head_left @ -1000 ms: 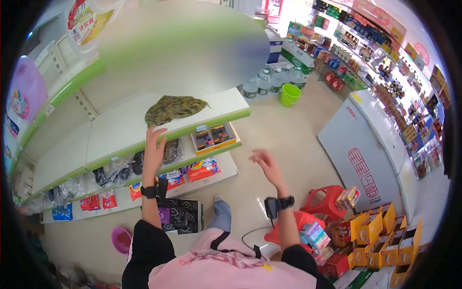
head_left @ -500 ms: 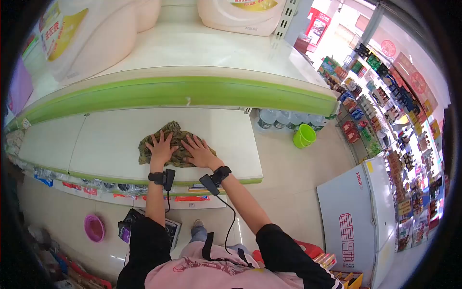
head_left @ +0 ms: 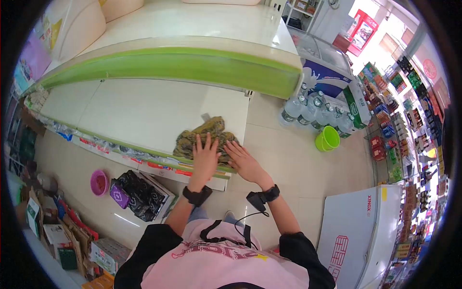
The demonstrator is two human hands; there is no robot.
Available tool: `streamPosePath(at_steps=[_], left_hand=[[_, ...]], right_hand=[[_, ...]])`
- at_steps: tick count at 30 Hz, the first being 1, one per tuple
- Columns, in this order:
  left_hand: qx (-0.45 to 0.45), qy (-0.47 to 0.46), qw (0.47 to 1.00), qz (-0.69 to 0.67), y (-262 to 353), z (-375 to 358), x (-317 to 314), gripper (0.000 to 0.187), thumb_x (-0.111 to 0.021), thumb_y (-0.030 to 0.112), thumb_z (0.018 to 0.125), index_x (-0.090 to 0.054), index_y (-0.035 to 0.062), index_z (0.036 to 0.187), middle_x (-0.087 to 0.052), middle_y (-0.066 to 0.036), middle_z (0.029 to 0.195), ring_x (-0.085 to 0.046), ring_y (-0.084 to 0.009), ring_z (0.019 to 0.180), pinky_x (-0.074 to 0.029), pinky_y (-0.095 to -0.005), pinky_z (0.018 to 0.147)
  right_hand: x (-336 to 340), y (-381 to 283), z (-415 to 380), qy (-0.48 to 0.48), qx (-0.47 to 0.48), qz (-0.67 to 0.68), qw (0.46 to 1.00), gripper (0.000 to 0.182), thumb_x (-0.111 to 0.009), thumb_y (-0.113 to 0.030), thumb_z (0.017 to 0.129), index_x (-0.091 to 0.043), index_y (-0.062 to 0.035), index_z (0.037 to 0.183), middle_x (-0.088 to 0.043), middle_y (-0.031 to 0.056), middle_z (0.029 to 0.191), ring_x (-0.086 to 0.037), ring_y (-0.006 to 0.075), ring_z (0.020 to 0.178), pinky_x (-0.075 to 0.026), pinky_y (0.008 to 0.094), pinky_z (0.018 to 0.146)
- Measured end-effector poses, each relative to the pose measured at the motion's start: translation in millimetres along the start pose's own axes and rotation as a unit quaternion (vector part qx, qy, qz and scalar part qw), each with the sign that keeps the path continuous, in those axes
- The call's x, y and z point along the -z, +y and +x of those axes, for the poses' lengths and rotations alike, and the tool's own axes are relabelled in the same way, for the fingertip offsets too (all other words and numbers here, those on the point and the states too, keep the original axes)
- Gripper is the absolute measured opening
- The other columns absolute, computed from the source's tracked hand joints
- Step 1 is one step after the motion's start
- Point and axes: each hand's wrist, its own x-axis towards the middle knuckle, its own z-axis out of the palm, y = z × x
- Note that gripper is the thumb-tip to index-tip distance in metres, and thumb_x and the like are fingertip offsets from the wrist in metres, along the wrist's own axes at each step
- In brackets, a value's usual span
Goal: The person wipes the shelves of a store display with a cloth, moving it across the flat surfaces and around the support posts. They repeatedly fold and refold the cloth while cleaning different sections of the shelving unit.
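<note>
A crumpled dark green and brown patterned cloth (head_left: 210, 128) lies near the right end of the white lower shelf (head_left: 139, 108). My left hand (head_left: 205, 161) rests flat on the cloth's front part with the fingers spread. Just to its right, my right hand (head_left: 244, 163) presses on the cloth's right side, fingers stretched out. Both wrists wear black straps with small devices, and a cable runs from the right one.
The green-edged upper shelf (head_left: 183, 67) overhangs the lower one and bears large jugs (head_left: 72, 29). Water bottles (head_left: 308, 113), a green bucket (head_left: 327, 138) and a white freezer (head_left: 353, 231) stand right. A pink basin (head_left: 99, 182) and a black bag (head_left: 137, 195) sit on the floor left.
The cloth and both hands have moved right along the lower shelf, towards its end and front edge. The camera view has shifted, showing more of the bottles and the left floor.
</note>
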Motion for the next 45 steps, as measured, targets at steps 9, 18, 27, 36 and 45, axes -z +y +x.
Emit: streamPosePath(at_steps=[9, 18, 27, 36, 45], left_hand=[[0.012, -0.051, 0.994, -0.093, -27.8, 28.1, -9.5, 0.057, -0.057, 0.021, 0.088, -0.034, 0.0159, 0.14, -0.013, -0.013, 0.152, -0.01, -0.0422, 0.138, -0.024, -0.0608, 0.104], [0.16, -0.138, 0.977, 0.02, -193.4, 174.7, -21.0, 0.07, -0.058, 0.029, 0.089, -0.019, 0.0242, 0.146, 0.0, -0.009, 0.154, 0.003, -0.0414, 0.138, -0.023, -0.0608, 0.107], [-0.01, -0.081, 0.991, -0.104, -154.0, 99.1, 18.3, 0.066, -0.071, 0.037, 0.076, -0.047, 0.0136, 0.133, -0.029, -0.02, 0.145, -0.016, -0.0443, 0.136, -0.019, -0.0513, 0.11], [-0.078, -0.039, 0.984, -0.155, -56.3, -0.2, 20.9, 0.046, -0.066, 0.021, 0.08, -0.055, 0.0064, 0.122, -0.036, -0.014, 0.142, -0.022, -0.0355, 0.136, -0.027, -0.0484, 0.108], [-0.047, -0.079, 0.983, -0.156, -91.0, 68.6, 9.3, 0.067, -0.075, 0.012, 0.067, -0.049, 0.0043, 0.128, -0.032, -0.016, 0.144, -0.026, -0.0364, 0.134, -0.03, -0.0422, 0.107]], right_hand=[[-10.3, 25.4, 42.7, -0.007, 0.055, -0.124, 0.991, 0.053, -0.045, -0.015, 0.09, -0.032, -0.0043, 0.14, -0.025, 0.0125, 0.149, -0.025, 0.0282, 0.137, -0.024, 0.0415, 0.11], [-28.7, 51.4, 247.9, -0.081, 0.177, -0.161, 0.968, 0.061, -0.045, -0.027, 0.093, -0.018, -0.0088, 0.145, -0.015, 0.0138, 0.152, -0.011, 0.0328, 0.14, -0.017, 0.0487, 0.111], [-29.0, 42.9, 155.6, -0.04, 0.2, -0.071, 0.976, 0.054, -0.044, -0.027, 0.093, -0.03, -0.0062, 0.141, -0.026, 0.0158, 0.148, -0.023, 0.0348, 0.136, -0.025, 0.0455, 0.109], [-10.6, -1.2, 21.2, 0.005, 0.122, -0.025, 0.992, 0.049, -0.048, -0.017, 0.091, -0.037, -0.0028, 0.136, -0.033, 0.0166, 0.144, -0.028, 0.0324, 0.134, -0.025, 0.0428, 0.11], [-8.9, 45.1, 106.5, -0.088, 0.154, -0.003, 0.984, 0.047, -0.048, -0.015, 0.091, -0.039, -0.0015, 0.135, -0.032, 0.0172, 0.144, -0.032, 0.0335, 0.132, -0.03, 0.0386, 0.108]])
